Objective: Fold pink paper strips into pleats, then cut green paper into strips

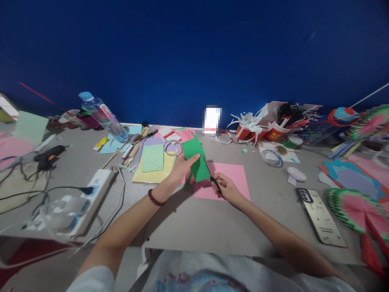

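Observation:
My left hand (182,164) pinches a green sheet of paper (194,152) between thumb and fingers, holding it up over the table. In my right hand (227,187) is a pair of scissors with black handles (216,185); the blades point up along the sheet's right edge. Whether the blades are open cannot be made out. A narrow green strip (189,180) hangs below the sheet near my left hand. Beneath both hands lies a pink sheet of paper (240,178), partly covered by the hands and the green paper.
Left of my hands lie coloured papers (152,158), a leaning water bottle (105,115), a power strip (91,202) with cables and a glue gun (50,157). To the right are a phone (320,217), a white case (296,174), red cups (275,134) and watermelon-coloured paper fans (361,207).

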A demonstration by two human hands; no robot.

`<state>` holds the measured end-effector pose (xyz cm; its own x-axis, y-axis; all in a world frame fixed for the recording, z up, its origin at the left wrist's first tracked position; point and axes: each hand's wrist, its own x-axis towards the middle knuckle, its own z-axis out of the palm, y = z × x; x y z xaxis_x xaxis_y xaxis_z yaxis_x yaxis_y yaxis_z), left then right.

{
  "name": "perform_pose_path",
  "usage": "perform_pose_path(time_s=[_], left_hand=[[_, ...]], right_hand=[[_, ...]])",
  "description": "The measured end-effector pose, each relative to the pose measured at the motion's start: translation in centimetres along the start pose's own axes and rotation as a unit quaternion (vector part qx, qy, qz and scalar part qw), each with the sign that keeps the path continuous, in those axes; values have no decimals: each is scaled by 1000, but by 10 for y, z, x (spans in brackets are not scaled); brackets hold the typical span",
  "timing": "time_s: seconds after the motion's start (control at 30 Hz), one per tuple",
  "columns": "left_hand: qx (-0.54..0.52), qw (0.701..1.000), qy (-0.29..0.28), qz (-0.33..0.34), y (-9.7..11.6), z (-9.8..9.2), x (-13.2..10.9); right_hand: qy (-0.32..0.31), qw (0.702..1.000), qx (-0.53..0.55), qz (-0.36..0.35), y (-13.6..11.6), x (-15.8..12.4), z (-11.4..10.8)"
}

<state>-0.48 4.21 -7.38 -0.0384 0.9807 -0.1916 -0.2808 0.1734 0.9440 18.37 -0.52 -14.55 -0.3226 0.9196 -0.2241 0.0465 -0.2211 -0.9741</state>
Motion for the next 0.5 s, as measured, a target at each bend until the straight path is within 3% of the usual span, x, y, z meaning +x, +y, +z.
perform_pose_path(time_s=[0.5], left_hand=[[4, 1000, -1, -17, 1, 5, -5]], right_hand=[[-1, 1000, -5, 2, 1, 1, 0]])
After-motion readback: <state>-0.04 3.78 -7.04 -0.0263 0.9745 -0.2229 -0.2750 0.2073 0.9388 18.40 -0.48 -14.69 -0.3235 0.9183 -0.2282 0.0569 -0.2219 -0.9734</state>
